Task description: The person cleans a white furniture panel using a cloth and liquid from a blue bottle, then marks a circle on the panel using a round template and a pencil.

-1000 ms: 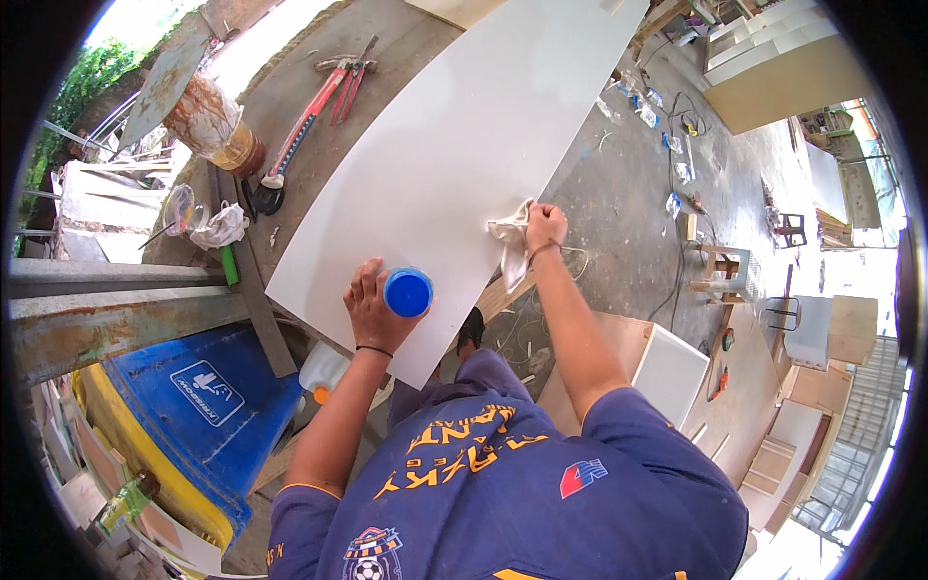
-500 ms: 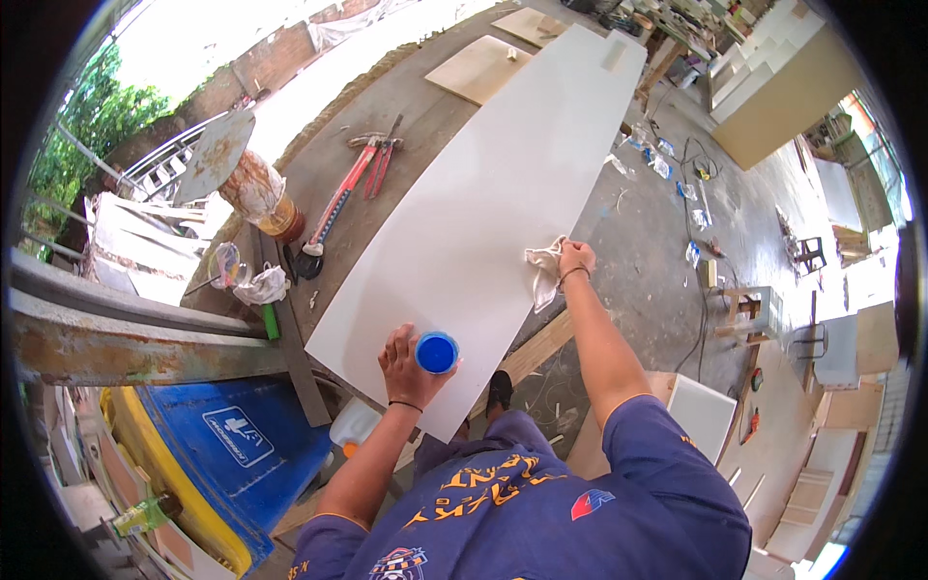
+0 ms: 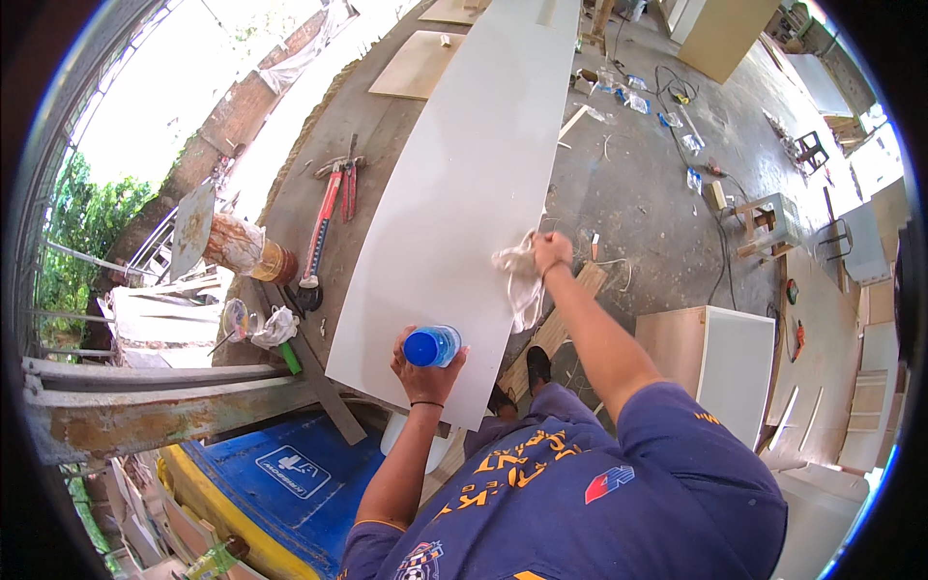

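Note:
A long white panel [image 3: 435, 203] stretches away from me at waist height. Near its close end my left hand [image 3: 425, 382] is wrapped round a clear bottle with a wide blue cap [image 3: 432, 346], which leans to one side. My right hand [image 3: 552, 251] grips a crumpled white cloth [image 3: 520, 275] by its upper end. The cloth hangs over the panel's right edge, part of it against the white surface. My right arm is stretched forward, and the fingers are bunched on the fabric.
Left of the panel lie a red-handled hammer [image 3: 327, 222] and red pliers [image 3: 350, 184]. A rusty cylinder [image 3: 261, 256] stands beyond. At lower left is a blue and yellow bin [image 3: 280, 488]; at right, a white-topped cabinet [image 3: 720, 362], a stool [image 3: 768, 224] and cables.
The bottle has tipped over in my left hand, so its clear side now shows. My right hand and the cloth have shifted slightly left in view. The whole view has turned a little.

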Demonstrator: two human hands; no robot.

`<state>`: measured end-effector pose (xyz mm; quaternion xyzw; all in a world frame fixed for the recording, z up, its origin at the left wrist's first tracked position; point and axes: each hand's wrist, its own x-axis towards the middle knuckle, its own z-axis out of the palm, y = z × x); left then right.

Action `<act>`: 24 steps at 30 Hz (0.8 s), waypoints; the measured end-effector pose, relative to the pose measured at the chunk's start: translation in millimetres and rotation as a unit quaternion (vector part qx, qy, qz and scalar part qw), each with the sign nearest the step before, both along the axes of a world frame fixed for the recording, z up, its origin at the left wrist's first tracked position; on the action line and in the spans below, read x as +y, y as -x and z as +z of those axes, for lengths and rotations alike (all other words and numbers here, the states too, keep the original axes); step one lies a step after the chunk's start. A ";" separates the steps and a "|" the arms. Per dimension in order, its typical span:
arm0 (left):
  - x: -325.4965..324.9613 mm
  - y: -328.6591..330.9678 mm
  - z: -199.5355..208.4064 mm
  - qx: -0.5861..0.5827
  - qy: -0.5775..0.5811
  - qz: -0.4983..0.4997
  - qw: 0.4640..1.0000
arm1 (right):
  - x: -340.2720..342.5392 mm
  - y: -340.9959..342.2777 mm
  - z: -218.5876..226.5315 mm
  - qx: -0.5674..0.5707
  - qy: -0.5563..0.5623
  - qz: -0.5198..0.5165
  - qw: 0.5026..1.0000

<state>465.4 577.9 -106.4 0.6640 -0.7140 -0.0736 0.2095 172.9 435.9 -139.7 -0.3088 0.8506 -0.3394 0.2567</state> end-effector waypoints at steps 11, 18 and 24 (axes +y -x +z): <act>-0.9 -4.2 0.4 -0.018 0.046 -0.013 0.999 | -4.0 6.7 0.4 0.018 0.065 0.006 0.998; 1.9 -2.3 0.2 -0.021 0.057 0.009 0.998 | 2.3 -3.2 0.3 0.023 0.050 0.029 0.998; -6.0 13.7 4.7 -0.035 0.041 -0.013 0.998 | -87.8 74.9 11.6 0.084 -0.001 0.042 0.996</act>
